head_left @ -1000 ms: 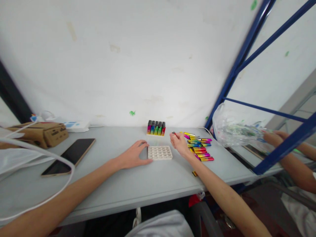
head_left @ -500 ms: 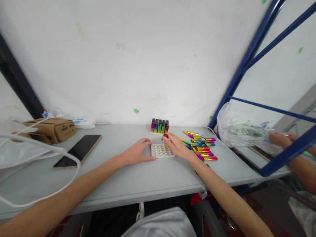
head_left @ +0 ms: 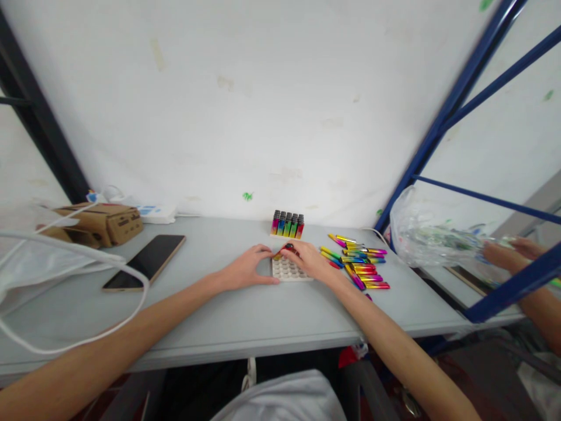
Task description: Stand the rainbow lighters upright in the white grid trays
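Note:
A small white tray (head_left: 291, 271) with rows of round holes lies on the desk in front of me. My left hand (head_left: 245, 270) braces its left side, thumb at the near corner and fingers at the far corner. My right hand (head_left: 309, 260) pinches a shiny yellow-and-red lighter (head_left: 277, 255) over the tray's far left part, tilted. The fingers hide part of this lighter, and whether it touches a hole I cannot tell. Behind the tray, several rainbow-coloured lighters (head_left: 287, 224) with black tops stand upright in rows on a pale base.
Loose metallic lighters (head_left: 362, 263) are scattered right of the tray. A phone (head_left: 146, 262), a cardboard box (head_left: 105, 223) and a white cable (head_left: 142, 304) are at the left. On the right, beyond a blue metal frame (head_left: 432, 149), another person's hands (head_left: 504, 254) handle a clear plastic bag (head_left: 416, 234).
My right hand has shifted left across the tray, bringing the lighter to its far left corner near my left fingers, more tilted than before. My left hand stays at the tray.

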